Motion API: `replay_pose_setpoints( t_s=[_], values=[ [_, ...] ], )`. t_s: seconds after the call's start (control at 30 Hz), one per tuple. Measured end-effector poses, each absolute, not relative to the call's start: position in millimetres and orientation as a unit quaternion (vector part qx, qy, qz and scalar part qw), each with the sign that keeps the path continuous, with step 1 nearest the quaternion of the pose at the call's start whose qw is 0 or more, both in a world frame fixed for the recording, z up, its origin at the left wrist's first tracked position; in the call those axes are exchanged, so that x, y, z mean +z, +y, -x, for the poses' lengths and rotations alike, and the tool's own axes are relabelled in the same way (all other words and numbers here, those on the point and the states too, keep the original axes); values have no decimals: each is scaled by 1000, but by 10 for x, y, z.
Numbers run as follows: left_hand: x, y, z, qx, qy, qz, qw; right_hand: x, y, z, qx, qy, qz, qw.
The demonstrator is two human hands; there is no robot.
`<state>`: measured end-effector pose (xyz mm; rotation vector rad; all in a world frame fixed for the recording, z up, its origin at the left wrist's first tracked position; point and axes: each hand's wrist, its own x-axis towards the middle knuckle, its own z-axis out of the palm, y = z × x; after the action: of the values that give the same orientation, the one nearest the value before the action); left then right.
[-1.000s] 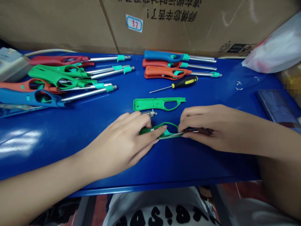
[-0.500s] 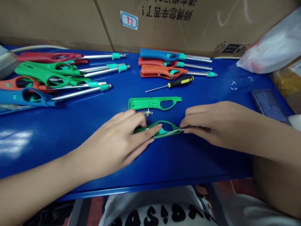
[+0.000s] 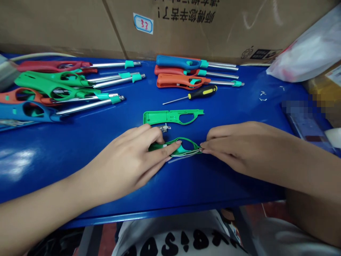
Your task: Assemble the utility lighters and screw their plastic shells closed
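My left hand (image 3: 141, 156) is closed over the handle end of a green lighter half-shell (image 3: 183, 139), its forefinger and thumb near the teal trigger (image 3: 182, 149). Thin wires run along the shell's lower edge. At the front end of that shell, the fingers of my right hand (image 3: 229, 145) pinch a metal tube, mostly hidden inside the hand. A clear fuel tank with a metal valve (image 3: 165, 128) pokes out behind my left fingers. Just beyond lies the other green half-shell (image 3: 170, 116), inner side up.
A black and yellow screwdriver (image 3: 204, 92) lies behind the shells. Several lighters, including a blue one (image 3: 177, 61), an orange one (image 3: 173, 81) and a green one (image 3: 48, 80), rest toward the back. A cardboard box (image 3: 80, 28) stands behind, and a white plastic bag (image 3: 301, 49) at right.
My right hand has shifted slightly left and closer against the shell's front end, and the wires now lie nearer the shell. My left hand keeps its hold.
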<state>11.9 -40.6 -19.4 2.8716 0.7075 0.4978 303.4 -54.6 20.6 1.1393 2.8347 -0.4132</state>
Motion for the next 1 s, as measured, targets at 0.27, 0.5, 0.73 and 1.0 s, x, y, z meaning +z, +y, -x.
replay_pose_setpoints(
  t_s=[0.27,0.5,0.73,1.0],
  values=[
    [-207,-402,-119,162,235,-955,81,228,-374,-2978,-255,881,-399,-21],
    [-217,-395,-125,161,239,-955,68,225,-454,-2974,-211,892,-400,-15],
    [-207,-400,-114,154,237,-956,74,258,-364,-2969,-255,863,-435,-14],
    [-199,-411,-116,147,236,-958,74,268,-467,-2871,-241,872,-424,-37]
  ],
)
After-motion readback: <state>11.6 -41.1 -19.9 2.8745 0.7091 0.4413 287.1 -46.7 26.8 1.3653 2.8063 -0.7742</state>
